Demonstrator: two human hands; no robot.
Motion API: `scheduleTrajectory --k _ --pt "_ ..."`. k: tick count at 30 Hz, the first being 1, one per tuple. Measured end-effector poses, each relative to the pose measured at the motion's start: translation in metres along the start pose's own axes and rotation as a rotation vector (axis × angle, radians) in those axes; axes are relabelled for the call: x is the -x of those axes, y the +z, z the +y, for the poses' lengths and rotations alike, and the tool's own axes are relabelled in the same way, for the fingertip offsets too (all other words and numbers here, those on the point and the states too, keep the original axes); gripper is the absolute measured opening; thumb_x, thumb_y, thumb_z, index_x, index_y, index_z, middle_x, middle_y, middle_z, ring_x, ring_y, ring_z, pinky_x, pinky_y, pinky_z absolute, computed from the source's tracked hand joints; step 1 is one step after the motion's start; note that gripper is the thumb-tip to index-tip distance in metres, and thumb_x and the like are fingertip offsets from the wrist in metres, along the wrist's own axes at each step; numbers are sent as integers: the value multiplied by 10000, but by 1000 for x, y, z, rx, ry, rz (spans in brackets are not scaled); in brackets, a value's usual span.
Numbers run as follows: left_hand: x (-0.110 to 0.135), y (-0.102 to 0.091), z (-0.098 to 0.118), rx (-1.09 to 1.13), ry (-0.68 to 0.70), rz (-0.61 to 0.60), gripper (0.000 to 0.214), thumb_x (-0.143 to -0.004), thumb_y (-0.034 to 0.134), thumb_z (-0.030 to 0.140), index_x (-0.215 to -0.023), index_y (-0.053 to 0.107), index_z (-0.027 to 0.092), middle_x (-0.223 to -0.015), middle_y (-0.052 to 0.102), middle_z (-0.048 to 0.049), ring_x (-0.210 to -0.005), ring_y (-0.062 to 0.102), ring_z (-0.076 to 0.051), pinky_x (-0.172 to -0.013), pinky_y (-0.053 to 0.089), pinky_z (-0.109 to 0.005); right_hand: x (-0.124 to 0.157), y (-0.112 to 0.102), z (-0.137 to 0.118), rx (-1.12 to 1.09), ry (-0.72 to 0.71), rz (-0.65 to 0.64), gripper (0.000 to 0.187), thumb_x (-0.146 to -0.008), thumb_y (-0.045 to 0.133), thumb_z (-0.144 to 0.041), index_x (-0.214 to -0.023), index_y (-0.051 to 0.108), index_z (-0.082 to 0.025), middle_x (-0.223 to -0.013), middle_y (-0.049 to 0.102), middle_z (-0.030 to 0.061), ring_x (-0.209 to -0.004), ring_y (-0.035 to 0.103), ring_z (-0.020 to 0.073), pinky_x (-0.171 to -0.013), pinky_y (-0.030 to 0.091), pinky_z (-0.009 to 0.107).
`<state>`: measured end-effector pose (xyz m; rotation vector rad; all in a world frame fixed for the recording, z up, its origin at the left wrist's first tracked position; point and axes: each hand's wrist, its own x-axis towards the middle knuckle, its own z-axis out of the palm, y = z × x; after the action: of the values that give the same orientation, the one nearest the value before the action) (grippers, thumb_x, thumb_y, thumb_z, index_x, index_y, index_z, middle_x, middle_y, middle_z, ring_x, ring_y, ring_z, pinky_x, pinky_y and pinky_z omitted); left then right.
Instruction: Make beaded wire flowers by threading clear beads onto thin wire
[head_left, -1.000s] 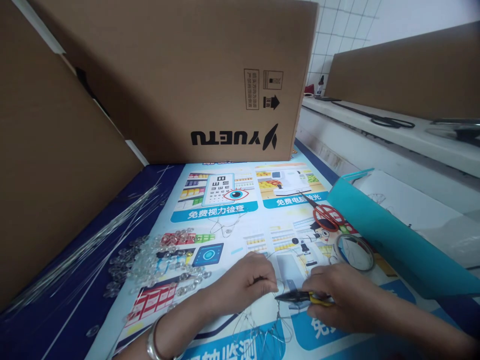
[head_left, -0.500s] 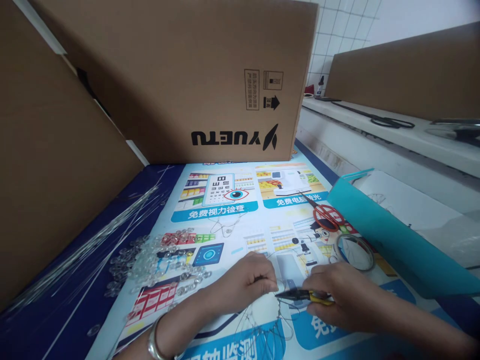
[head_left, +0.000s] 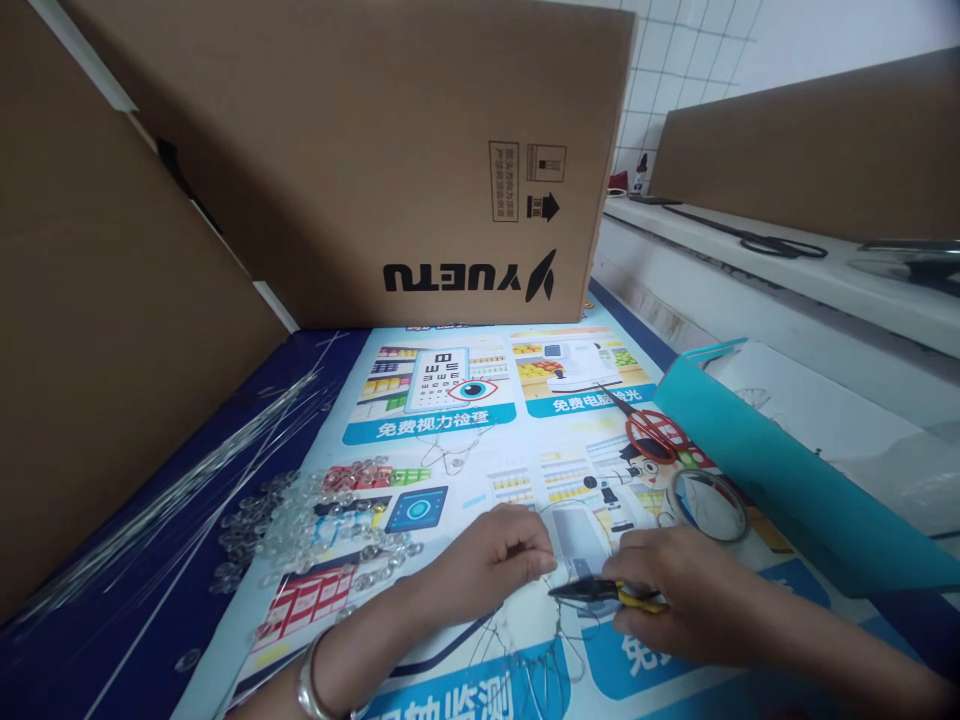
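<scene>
My left hand [head_left: 491,560] is closed in a pinch on a thin wire [head_left: 525,640] low in the middle of the view; a metal bangle sits on its wrist. My right hand [head_left: 679,595] grips yellow-handled pliers [head_left: 600,592], whose dark jaws point left toward the left fingertips. Loops of the wire trail below both hands over a printed poster [head_left: 465,420]. A pile of clear beads [head_left: 315,510] lies to the left of my left hand.
Red-handled scissors [head_left: 651,428] and a tape ring [head_left: 709,503] lie right of centre. A teal folder [head_left: 780,480] slopes at the right. Straight wires [head_left: 172,490] lie at the left. A big cardboard box [head_left: 390,150] stands behind; cardboard walls flank both sides.
Almost nothing has moved; my hands stay in place, with the pliers and wire shifting only slightly.
</scene>
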<state>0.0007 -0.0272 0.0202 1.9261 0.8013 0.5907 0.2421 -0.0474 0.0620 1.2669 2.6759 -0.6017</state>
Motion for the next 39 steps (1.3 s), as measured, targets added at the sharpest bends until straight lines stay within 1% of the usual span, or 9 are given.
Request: scheduleTrajectory --k 3,6,12,14,18,23,29,34,39 --pt "1 1 -2 24 -52 27 216 -900 489 296 -749 560 158 -727 528 6 -679 482 -119 -637 370 -232 1 2 -1 -5 22 17 204 -762 563 -366 -924 629 -261 -871 638 35 -821 597 237 -657 361 302" --pt "1 1 -4 37 -69 43 210 -900 487 294 -760 564 158 -728 530 10 -677 476 -115 -632 363 -230 3 3 -3 -20 39 43 224 -766 561 -365 -953 624 -259 -891 632 46 -839 588 245 -693 380 324" --pt "3 3 -7 69 -109 100 217 -905 479 318 -782 561 159 -710 541 11 -673 473 -123 -619 365 -229 6 8 -5 -13 86 157 261 -787 555 -353 -1009 616 -230 -934 611 85 -873 561 259 -768 394 370" --pt "2 2 -7 63 -118 127 213 -901 485 317 -782 563 158 -707 543 9 -667 473 -124 -613 362 -231 5 11 -7 -26 95 185 243 -787 557 -345 -992 611 -224 -938 603 85 -864 554 253 -767 396 369" --pt "1 2 -6 64 -124 154 203 -898 487 303 -775 562 161 -691 532 15 -649 457 -119 -597 350 -227 2 17 -12 -49 113 196 208 -792 553 -333 -956 599 -213 -947 590 86 -862 539 250 -733 399 356" --pt "2 3 -5 64 -119 168 200 -906 474 296 -778 550 162 -687 515 20 -636 436 -114 -588 340 -224 -2 27 -14 -35 95 232 219 -825 515 -333 -999 577 -216 -962 577 84 -866 527 250 -725 397 369" --pt "1 5 -5 46 -131 208 192 -902 475 274 -757 530 161 -688 508 21 -640 435 -114 -592 344 -227 -2 38 -14 28 74 279 239 -841 496 -305 -1044 564 -200 -963 571 101 -868 523 258 -730 389 385" --pt "0 6 -4 14 -156 224 191 -896 475 277 -753 526 163 -695 525 13 -650 449 -123 -598 354 -235 -2 43 -13 79 56 312 235 -861 485 -306 -1063 551 -206 -947 568 85 -839 524 246 -691 375 364" --pt "2 7 -4 -2 -171 239 194 -895 472 274 -737 516 169 -696 543 7 -642 463 -124 -590 354 -235 -4 51 -11 145 35 405 222 -870 487 -290 -1073 532 -211 -935 565 70 -837 518 236 -692 362 354"
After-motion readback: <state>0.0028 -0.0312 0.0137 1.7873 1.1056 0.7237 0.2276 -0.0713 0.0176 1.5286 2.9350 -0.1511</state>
